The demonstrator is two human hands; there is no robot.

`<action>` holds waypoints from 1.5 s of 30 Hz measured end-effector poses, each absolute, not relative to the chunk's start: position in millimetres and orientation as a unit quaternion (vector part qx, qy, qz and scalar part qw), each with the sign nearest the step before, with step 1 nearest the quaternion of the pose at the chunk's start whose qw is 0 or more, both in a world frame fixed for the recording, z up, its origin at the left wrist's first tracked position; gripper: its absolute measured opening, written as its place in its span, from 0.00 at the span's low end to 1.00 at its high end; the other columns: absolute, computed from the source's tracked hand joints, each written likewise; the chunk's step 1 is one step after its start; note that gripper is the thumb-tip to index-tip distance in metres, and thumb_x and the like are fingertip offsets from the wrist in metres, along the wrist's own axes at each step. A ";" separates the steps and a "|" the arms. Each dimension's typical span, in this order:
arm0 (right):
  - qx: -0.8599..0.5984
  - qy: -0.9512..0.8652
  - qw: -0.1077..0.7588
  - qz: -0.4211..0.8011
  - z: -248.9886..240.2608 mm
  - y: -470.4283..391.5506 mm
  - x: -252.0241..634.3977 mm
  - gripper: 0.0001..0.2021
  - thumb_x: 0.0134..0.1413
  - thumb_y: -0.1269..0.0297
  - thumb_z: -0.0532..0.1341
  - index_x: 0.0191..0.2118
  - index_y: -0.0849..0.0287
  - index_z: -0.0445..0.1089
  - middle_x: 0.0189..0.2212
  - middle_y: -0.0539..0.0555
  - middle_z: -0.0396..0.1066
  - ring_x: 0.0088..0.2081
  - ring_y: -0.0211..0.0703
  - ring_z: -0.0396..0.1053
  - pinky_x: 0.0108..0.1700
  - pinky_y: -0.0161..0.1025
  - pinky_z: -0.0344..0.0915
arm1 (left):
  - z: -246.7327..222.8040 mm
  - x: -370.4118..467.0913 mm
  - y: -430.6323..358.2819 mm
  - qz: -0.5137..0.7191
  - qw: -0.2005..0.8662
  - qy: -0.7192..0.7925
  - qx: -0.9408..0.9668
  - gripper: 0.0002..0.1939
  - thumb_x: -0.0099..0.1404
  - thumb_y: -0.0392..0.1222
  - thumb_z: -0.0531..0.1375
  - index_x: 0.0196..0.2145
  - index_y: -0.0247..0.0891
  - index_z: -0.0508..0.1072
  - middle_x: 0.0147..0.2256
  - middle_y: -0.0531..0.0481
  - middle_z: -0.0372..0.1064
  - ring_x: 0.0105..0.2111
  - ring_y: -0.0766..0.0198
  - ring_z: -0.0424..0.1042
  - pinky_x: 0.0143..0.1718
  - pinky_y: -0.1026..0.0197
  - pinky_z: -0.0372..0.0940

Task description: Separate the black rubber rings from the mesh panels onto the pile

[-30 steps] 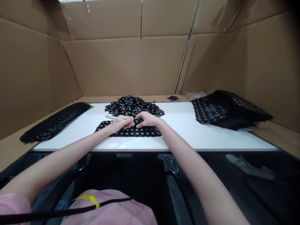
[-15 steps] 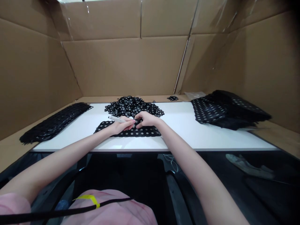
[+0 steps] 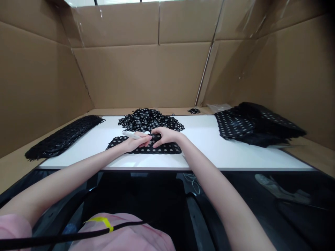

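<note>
A black piece of fabric with rows of pale round dots point(image 3: 167, 149) lies flat near the front of the white table. My left hand point(image 3: 138, 141) is closed around a slim white pen-like tool point(image 3: 131, 135), its rear end pointing up and to the left. The tool's tip is hidden by the fingers. Over the upper middle of the fabric, my right hand point(image 3: 165, 135) curves with thumb and fingers apart, and I see nothing held between them. Just behind both hands is a heap of small black rings point(image 3: 148, 118).
A long stack of black netted pieces point(image 3: 65, 136) lies on the left. On the right is a pile of black dotted fabric point(image 3: 251, 123). A few loose rings point(image 3: 194, 111) sit at the back. Cardboard walls point(image 3: 143, 75) enclose the white table point(image 3: 204, 153).
My right thumb and fingers have spread farther apart. The left hand keeps hold of the white tool at nearly the same place. The whole view has shifted slightly.
</note>
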State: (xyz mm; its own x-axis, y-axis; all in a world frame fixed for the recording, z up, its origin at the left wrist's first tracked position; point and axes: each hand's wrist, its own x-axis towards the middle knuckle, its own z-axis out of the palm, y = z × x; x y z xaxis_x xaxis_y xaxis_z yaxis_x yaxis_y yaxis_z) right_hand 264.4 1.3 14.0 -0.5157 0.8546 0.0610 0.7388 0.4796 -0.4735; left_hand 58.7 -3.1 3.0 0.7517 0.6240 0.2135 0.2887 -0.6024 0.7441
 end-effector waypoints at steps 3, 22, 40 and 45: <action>-0.433 -0.856 0.164 0.230 16.0 -0.3 265.4 0.29 0.31 0.56 0.71 0.44 0.57 0.69 0.48 0.55 0.70 0.51 0.52 0.66 0.51 0.42 0.61 | 4.3 57.0 -4.9 0.249 0.384 0.273 0.846 0.24 0.67 0.52 0.50 0.21 0.34 0.66 0.16 0.54 0.56 0.20 0.70 0.56 0.26 0.64 0.52; -0.363 -0.868 0.202 0.272 21.7 -3.6 264.6 0.22 0.29 0.58 0.71 0.34 0.58 0.66 0.35 0.47 0.65 0.42 0.45 0.63 0.47 0.38 0.58 | 8.1 51.5 -26.7 0.237 0.346 0.259 0.870 0.23 0.69 0.50 0.46 0.21 0.34 0.65 0.19 0.53 0.58 0.22 0.68 0.58 0.29 0.63 0.55; -0.361 -0.872 0.185 0.274 22.4 -5.4 263.6 0.21 0.31 0.55 0.69 0.33 0.59 0.66 0.37 0.48 0.67 0.42 0.46 0.64 0.44 0.38 0.59 | 9.6 52.5 -26.8 0.186 0.361 0.236 0.883 0.23 0.69 0.49 0.47 0.19 0.35 0.61 0.17 0.54 0.54 0.21 0.69 0.55 0.27 0.63 0.51; -0.447 -0.845 0.150 0.253 21.0 -8.3 265.1 0.41 0.24 0.51 0.73 0.51 0.56 0.67 0.55 0.55 0.65 0.56 0.56 0.61 0.57 0.43 0.58 | 7.3 52.3 -26.1 0.190 0.348 0.246 0.884 0.23 0.69 0.50 0.46 0.20 0.35 0.62 0.19 0.54 0.56 0.22 0.69 0.56 0.28 0.63 0.52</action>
State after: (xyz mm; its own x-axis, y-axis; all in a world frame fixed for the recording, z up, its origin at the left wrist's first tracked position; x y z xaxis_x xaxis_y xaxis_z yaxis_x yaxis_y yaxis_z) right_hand 265.1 -8.3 21.0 -0.5562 0.8306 0.0266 0.6793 0.4728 -0.5613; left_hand 52.3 -26.1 7.3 0.8063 0.5678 0.1656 0.3028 -0.6368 0.7091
